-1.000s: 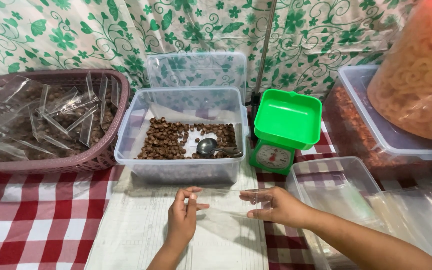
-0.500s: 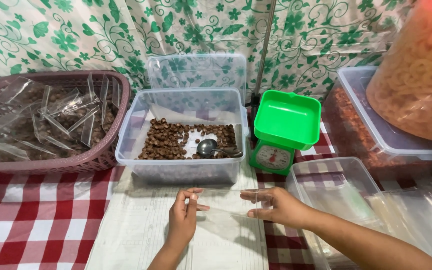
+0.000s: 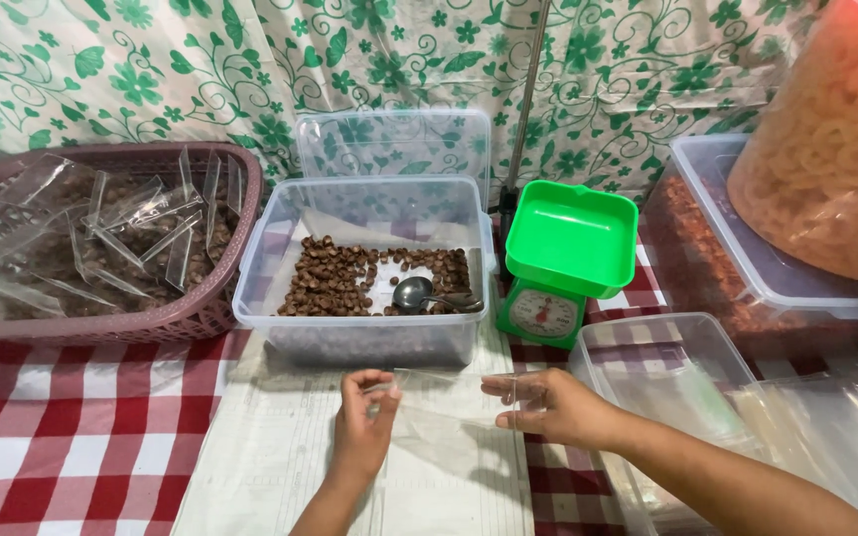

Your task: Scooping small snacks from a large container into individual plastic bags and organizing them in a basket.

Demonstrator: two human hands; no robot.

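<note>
Nearest, both hands are holding a small clear plastic bag (image 3: 449,417) between them, just above the worktop (image 3: 81,447), which is covered by a red and white checked cloth with a pale sheet of paper (image 3: 270,467) lying under the hands. The left hand (image 3: 364,432) is pinching the bag's left edge, its fingers (image 3: 374,385) closing narrowly on the plastic, while the right hand (image 3: 548,405) is gripping the right edge, its fingers (image 3: 503,385) reaching along the top of the film. The bag is hanging stretched and roughly flat between the two hands, in front of the clear tub. To the right, just beside the right forearm, a shallow clear container (image 3: 687,347) is sitting next to a pile of clear plastic sheets (image 3: 826,427). Beyond the hands, the clear tub (image 3: 369,342) is holding small brown pieces (image 3: 335,283) and a metal spoon (image 3: 414,294) lying among them. A green kitchen scale (image 3: 563,263) is standing just right of the tub. On the left, a mauve basket (image 3: 201,318) is carrying filled clear bags (image 3: 101,238). Behind the tub, a clear lid (image 3: 394,149) is leaning against a green floral cloth (image 3: 647,69). Far right, a large bag of orange ring snacks (image 3: 836,159) is resting on another clear box (image 3: 737,248).
</note>
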